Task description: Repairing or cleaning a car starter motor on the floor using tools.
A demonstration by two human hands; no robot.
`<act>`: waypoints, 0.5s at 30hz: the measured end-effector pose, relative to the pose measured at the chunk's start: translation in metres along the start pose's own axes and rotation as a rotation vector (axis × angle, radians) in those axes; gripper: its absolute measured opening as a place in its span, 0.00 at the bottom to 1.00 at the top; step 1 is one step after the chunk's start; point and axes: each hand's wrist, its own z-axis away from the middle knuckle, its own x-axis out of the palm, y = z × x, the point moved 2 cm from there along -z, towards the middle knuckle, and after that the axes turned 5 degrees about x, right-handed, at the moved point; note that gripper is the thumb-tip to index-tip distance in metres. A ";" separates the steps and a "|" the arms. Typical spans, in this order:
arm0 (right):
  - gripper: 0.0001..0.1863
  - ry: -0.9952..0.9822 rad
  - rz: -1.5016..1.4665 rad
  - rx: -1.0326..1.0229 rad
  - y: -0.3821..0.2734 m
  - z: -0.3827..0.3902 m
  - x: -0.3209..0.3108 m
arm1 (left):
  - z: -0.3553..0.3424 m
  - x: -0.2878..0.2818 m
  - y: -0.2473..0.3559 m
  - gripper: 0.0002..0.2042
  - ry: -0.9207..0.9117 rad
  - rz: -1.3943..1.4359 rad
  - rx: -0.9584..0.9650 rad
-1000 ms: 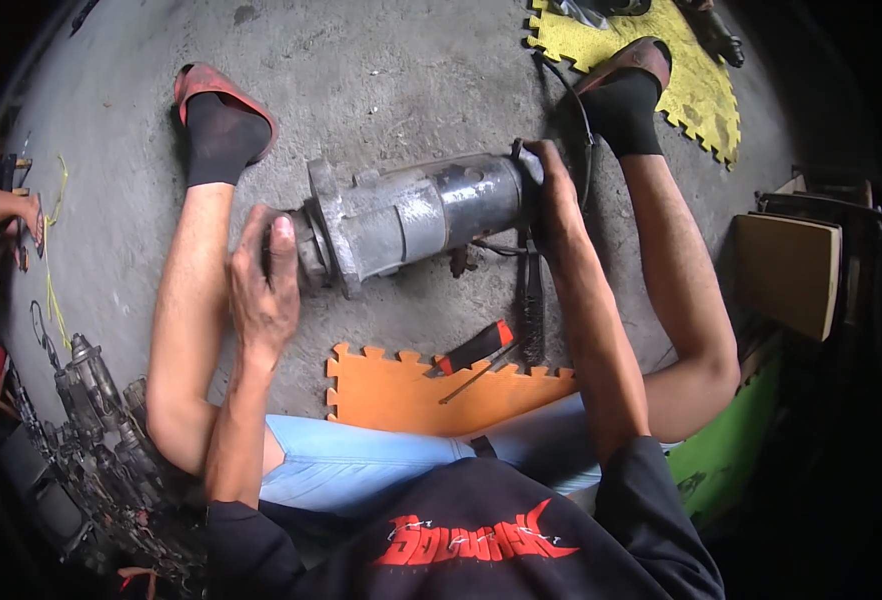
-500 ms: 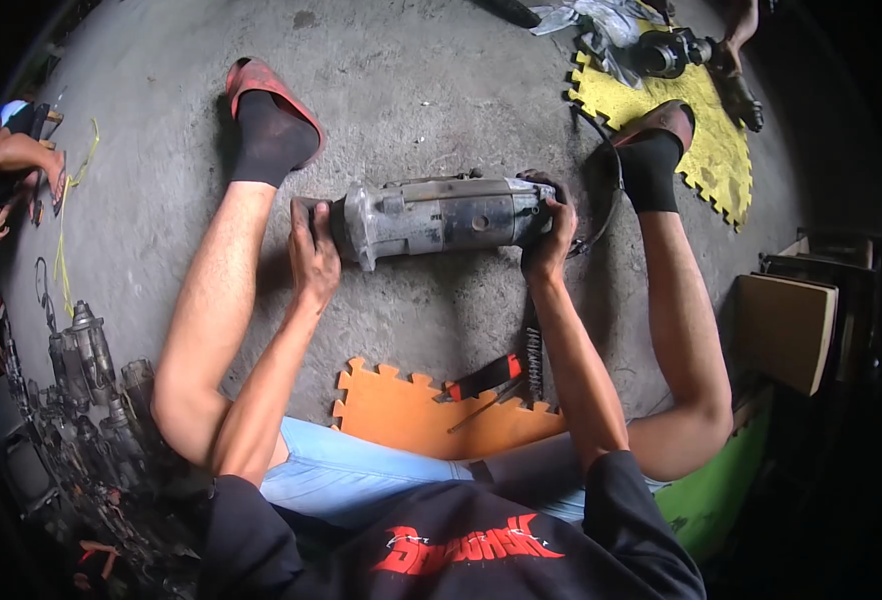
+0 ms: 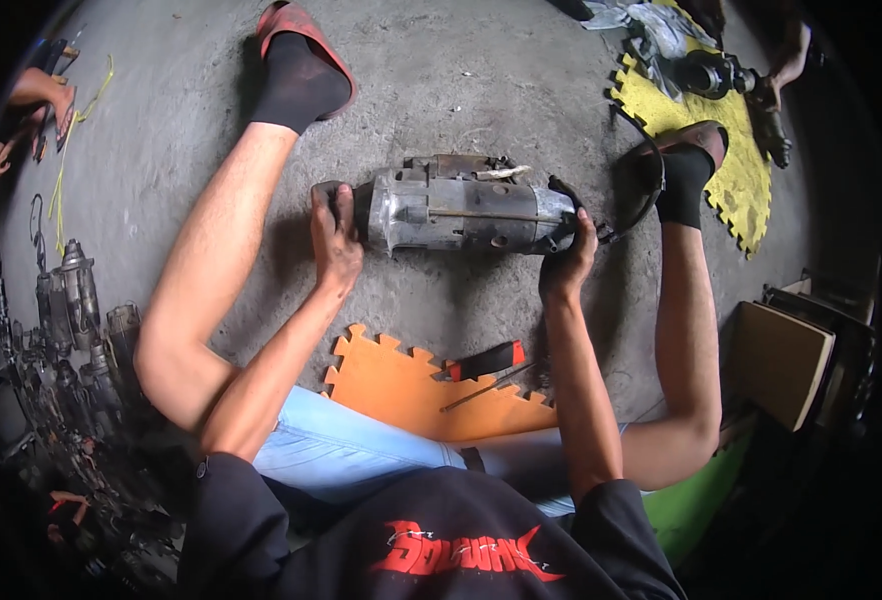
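A grey cylindrical motor [image 3: 466,215], like a starter, lies sideways over the concrete between my legs, with a smaller part [image 3: 461,165] along its far side. My left hand [image 3: 339,230] grips its narrow left end, and my right hand [image 3: 571,255] is closed round its darker right end. A black cable [image 3: 651,160] curves beside that end. Nearer me, a black-and-red handled tool [image 3: 483,362] and a thin rod [image 3: 471,395] lie at an orange foam mat [image 3: 391,385]. Whether the motor touches the floor is unclear.
Several metal motors [image 3: 81,330] crowd the left. Another person's foot [image 3: 61,100] is at upper left. A co-worker's arm [image 3: 791,55] reaches toward dark parts [image 3: 711,75] on a yellow foam mat [image 3: 751,210]. A board [image 3: 781,360] stands right; a green mat [image 3: 691,500] lies lower right.
The motor has turned about its long axis and become more level, its smaller part now showing on the far side. Both hands moved with it. The view has shifted, showing more co-worker at upper right.
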 end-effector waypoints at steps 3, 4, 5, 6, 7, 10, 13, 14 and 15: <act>0.26 -0.039 0.129 0.092 -0.008 -0.001 -0.010 | -0.015 -0.012 0.011 0.23 -0.030 0.578 -0.414; 0.26 -0.044 0.244 0.204 -0.022 -0.002 -0.005 | -0.015 -0.014 0.013 0.22 -0.001 0.498 -0.363; 0.26 -0.101 0.311 0.068 -0.036 -0.003 0.005 | -0.012 -0.013 0.013 0.21 -0.047 0.536 -0.508; 0.26 -0.157 0.375 -0.068 -0.058 0.000 0.022 | -0.012 -0.013 0.017 0.20 -0.094 0.575 -0.653; 0.26 -0.234 0.512 -0.224 -0.083 0.007 0.048 | -0.009 -0.013 0.020 0.18 -0.011 0.541 -0.659; 0.26 -0.460 0.784 -0.564 -0.125 0.027 0.112 | 0.009 -0.012 0.016 0.15 -0.029 0.616 -0.690; 0.30 -0.573 0.883 -0.704 -0.122 0.036 0.153 | 0.014 -0.010 0.024 0.12 0.000 0.656 -0.642; 0.31 -0.540 0.923 -0.727 -0.113 0.033 0.161 | 0.013 -0.009 0.028 0.12 0.019 0.679 -0.595; 0.32 -0.516 0.968 -0.740 -0.102 0.029 0.169 | 0.013 -0.010 0.028 0.12 0.010 0.684 -0.607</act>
